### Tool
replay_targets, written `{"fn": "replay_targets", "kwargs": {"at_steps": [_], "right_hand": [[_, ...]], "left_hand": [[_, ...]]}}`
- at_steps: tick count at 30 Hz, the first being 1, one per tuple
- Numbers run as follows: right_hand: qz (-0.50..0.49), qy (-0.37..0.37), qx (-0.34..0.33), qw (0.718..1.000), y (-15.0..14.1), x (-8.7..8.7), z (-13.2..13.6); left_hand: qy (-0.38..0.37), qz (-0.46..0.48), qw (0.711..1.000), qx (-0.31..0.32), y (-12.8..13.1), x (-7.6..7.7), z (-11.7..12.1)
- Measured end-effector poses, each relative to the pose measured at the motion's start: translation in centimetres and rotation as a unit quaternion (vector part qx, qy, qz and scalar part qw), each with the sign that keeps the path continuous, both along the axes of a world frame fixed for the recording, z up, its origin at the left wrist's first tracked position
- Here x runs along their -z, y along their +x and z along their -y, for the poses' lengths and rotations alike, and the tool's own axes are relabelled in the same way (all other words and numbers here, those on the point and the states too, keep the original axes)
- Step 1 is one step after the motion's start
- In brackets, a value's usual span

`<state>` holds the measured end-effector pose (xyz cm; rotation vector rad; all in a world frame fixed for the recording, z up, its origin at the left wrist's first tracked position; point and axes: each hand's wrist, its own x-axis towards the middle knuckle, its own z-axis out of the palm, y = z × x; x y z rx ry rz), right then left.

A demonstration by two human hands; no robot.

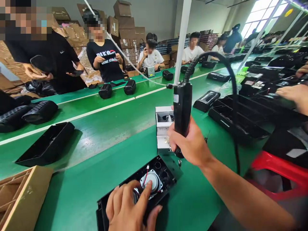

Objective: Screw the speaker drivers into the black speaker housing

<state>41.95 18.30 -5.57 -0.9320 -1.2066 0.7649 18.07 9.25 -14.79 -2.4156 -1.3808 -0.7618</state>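
Near edge of green bench (101, 166): left hand (130, 208) presses flat on black speaker housing (137, 189). Right hand (190, 142), fist clamped round upright electric screwdriver (182, 109), just right of housing.

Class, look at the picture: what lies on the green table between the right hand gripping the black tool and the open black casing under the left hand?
In the head view, only a bare strip of green table.

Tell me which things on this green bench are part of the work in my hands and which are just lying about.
In hand:
- left hand pressing on the speaker housing
- right hand gripping the electric screwdriver
- white screw box just behind

Lying about:
- empty black shell
- cardboard box
- finished speakers on the belt
- black trays
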Motion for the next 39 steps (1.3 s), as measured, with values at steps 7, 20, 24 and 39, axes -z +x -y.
{"fn": "replay_targets", "kwargs": {"at_steps": [7,20,24,39], "right_hand": [[-0.142,0.074,-0.032,0.987,-2.1,-0.7,6.2],[-0.137,0.076,-0.082,0.984,-4.2,4.7,6.5],[-0.126,0.075,-0.079,0.986,-4.3,4.9,6.2],[-0.156,0.014,-0.023,0.987,-4.7,5.4,4.8]], "left_hand": [[-0.034,-0.042,0.998,-0.031,1.2,-0.7,0.3],[-0.068,-0.047,0.996,-0.034,1.3,-1.0,0.7],[-0.071,-0.033,0.996,-0.039,1.4,-1.2,0.8],[-0.074,-0.041,0.996,-0.034,1.6,-1.6,0.8]]}}
